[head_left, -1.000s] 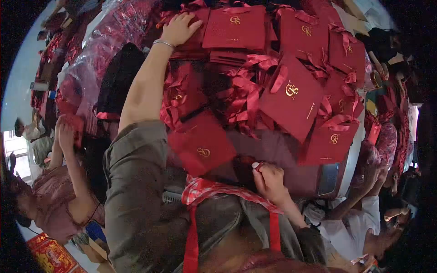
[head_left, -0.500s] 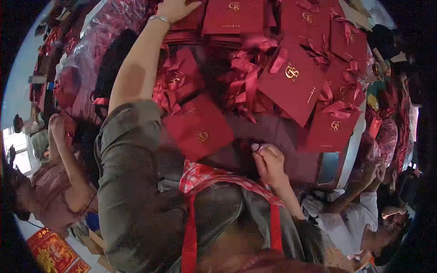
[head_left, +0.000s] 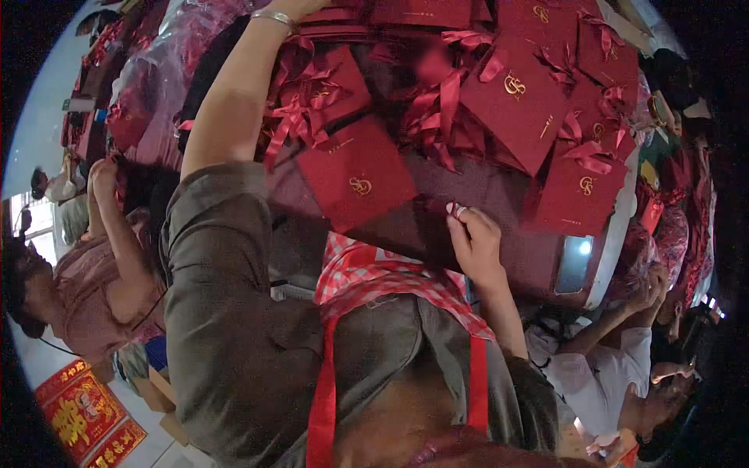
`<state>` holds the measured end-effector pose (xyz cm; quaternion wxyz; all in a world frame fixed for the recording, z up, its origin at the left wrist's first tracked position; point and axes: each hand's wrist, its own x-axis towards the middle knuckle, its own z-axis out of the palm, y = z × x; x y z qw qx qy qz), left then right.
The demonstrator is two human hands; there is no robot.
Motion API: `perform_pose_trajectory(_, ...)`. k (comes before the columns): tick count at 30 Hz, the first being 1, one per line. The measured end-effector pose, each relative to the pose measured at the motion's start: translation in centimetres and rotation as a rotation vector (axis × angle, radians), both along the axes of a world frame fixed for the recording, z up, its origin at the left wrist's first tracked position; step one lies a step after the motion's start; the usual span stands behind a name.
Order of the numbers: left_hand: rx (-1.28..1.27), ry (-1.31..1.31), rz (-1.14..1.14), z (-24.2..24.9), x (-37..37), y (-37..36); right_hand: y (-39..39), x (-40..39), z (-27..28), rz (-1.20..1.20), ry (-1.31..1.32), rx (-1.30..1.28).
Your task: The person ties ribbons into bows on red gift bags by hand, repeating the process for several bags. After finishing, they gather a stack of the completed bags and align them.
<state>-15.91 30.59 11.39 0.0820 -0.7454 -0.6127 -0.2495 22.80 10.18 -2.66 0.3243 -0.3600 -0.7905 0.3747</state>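
My left arm stretches to the top edge, where my left hand is mostly cut off beside a stack of dark red packs; its fingers are out of sight. Close to my body, above the brown table, my right hand is closed, thumb against curled fingers; what it may hold is hidden. Left of it lies a flat red gift bag with a gold monogram. Another such bag with red ribbons is just beyond. A larger red bag lies on the pile to the right.
A phone lies at the table's right edge, below another red bag. Clear plastic wrap covers goods at left. People sit on both sides, one in pink, one in white.
The view has shifted, so the bags sit differently in it and my left hand has nearly left the top edge. My right hand stays closed near my body.
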Motion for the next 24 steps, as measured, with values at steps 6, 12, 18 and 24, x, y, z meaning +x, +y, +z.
perform_pose_trajectory(6, -0.463, 0.214, -0.166, -7.2, 2.9, -11.0, 0.0, -0.2, -0.4, -0.014, 0.078, 0.064)
perform_pose_trajectory(12, -0.346, 0.177, -0.003, -11.7, -0.8, -16.5, -0.3, -0.4, -0.1, -0.006, 0.063, 0.058)
perform_pose_trajectory(18, -0.051, 0.027, 0.123, -6.3, -0.8, -19.3, -0.3, -0.5, -0.8, -0.047, 0.055, 0.136)
perform_pose_trajectory(24, 0.183, 0.143, 0.017, -1.1, 6.0, -24.9, -0.4, -0.5, -1.1, -0.061, 0.018, 0.136)
